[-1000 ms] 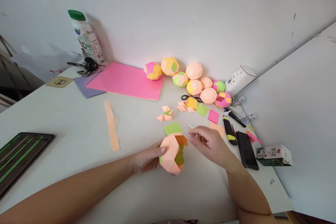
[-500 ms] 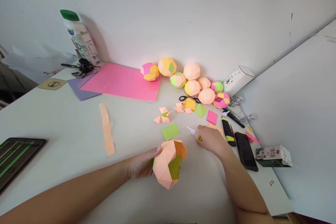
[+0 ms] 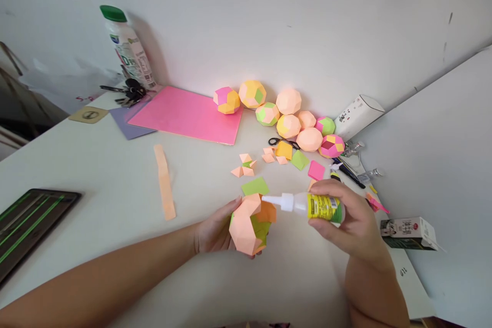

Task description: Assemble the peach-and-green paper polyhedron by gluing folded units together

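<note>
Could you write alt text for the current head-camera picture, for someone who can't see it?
A left hand holds a faceted paper ball with an opening, while the right hand aims the nozzle of a yellow-labelled bottle at the opening's edge. Behind, more paper balls cluster near a pink sheet.

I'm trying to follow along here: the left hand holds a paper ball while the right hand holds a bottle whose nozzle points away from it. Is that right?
Not quite: the head view shows the white nozzle of the bottle pointing toward the paper ball, at its open side. The left hand does hold the ball, and the right hand the bottle.
</note>
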A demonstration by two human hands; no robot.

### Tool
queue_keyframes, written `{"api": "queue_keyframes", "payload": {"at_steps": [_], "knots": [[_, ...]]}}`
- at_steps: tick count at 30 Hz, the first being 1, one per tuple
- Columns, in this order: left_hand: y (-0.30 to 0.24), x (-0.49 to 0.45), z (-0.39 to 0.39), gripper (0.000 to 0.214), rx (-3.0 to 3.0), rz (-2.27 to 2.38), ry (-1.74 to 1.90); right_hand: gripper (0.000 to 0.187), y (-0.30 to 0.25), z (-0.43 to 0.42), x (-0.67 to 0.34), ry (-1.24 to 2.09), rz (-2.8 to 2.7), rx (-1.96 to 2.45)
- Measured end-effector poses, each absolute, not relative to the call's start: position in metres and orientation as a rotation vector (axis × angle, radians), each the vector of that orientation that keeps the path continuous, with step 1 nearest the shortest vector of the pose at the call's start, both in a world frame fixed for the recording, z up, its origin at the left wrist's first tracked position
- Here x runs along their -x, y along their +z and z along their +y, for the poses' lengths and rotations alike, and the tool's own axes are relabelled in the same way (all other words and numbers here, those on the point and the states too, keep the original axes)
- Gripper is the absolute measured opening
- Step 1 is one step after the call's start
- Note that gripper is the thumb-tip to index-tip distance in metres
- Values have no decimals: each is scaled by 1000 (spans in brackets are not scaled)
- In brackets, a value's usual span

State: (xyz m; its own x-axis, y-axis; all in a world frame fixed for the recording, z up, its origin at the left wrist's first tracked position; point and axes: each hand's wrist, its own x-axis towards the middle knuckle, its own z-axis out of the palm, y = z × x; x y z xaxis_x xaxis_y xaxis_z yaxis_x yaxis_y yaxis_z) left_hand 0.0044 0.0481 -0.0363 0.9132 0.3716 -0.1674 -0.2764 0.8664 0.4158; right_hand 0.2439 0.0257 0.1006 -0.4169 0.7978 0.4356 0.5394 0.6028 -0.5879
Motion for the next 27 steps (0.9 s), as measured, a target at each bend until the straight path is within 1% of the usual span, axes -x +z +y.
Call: {"api": "queue_keyframes", "payload": {"at_steps": [5, 13, 21, 27], "knots": [[-38, -5, 50, 73, -371, 253, 334, 31, 96, 17, -230, 459, -2170, 992], [-34, -6, 49, 68, -385, 192, 350, 27, 86, 21, -222, 326, -2161, 983], [-31, -7, 48, 64, -364, 201, 353, 25, 83, 23, -216, 277, -2175, 940], [-33, -6, 50, 70, -397, 189, 326, 23, 84, 24, -214, 208, -2164, 929]]}}
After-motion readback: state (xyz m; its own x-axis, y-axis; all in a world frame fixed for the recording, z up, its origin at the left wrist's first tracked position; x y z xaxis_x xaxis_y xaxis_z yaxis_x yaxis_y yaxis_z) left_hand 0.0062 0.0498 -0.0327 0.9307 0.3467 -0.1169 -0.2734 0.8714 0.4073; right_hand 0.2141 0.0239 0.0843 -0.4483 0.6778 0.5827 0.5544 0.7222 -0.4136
